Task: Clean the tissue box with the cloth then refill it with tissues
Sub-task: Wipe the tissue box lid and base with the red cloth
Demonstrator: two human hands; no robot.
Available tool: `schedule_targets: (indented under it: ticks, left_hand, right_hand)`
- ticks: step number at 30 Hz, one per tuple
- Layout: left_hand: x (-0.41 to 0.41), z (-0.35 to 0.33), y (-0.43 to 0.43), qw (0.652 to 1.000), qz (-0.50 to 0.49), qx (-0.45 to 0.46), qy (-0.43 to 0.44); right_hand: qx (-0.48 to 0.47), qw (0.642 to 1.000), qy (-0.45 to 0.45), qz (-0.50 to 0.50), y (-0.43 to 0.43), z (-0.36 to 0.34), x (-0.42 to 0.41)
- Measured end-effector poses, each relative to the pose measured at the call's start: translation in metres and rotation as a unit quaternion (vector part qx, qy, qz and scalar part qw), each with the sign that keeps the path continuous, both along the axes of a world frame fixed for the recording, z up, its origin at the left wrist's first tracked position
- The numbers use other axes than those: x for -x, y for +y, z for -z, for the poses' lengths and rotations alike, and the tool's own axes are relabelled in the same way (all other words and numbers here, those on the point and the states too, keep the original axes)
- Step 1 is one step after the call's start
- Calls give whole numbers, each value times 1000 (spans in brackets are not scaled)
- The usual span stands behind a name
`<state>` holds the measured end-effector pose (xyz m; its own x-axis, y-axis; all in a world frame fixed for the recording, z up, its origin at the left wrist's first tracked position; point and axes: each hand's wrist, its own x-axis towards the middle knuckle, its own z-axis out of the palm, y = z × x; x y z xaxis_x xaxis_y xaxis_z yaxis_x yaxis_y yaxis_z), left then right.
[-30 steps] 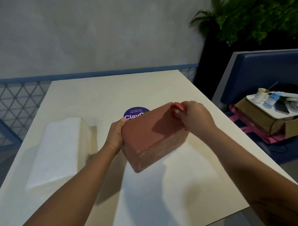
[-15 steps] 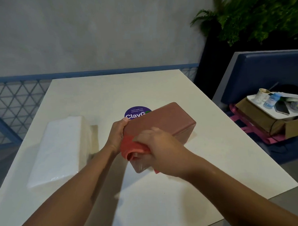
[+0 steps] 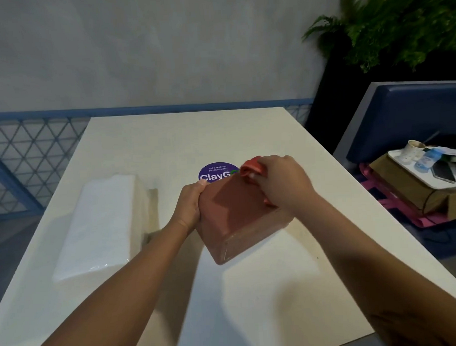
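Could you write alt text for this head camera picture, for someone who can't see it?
A person's right hand presses a red cloth on the far end of a reddish-brown tissue box, which the left hand steadies on a pale table. A wrapped white tissue pack lies to the left.

Both forearms are bare — no sleeves, watch or rings — left hand [image 3: 189,203] and right hand [image 3: 282,181].
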<state>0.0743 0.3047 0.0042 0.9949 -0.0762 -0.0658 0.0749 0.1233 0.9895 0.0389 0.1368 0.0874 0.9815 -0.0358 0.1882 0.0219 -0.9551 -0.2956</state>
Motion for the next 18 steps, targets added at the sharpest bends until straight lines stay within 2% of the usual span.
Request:
schedule_targets:
  ticks: [5,11,13,15,16,18]
  left_hand:
    - [4,-1,2,999,23,11,-48]
    - [5,1,3,988,89,122,31]
    - [6,1,4,988,91,115,45]
    - [6,1,3,990,61,109,59]
    - [4,0,2,992,44,98,59]
    - [3,-1,0,997,19,68,40]
  right_hand:
    - [14,988,-17,-150,39,0,31]
    - [30,958,-22,-284,41,13,55]
    - [22,951,-21,-307,38,16,63]
    - [-63,947,15,-314,32,10,73]
    - [-155,937,57,-309,25,5,77]
    - [-359,891,111,-255,6,-1,82]
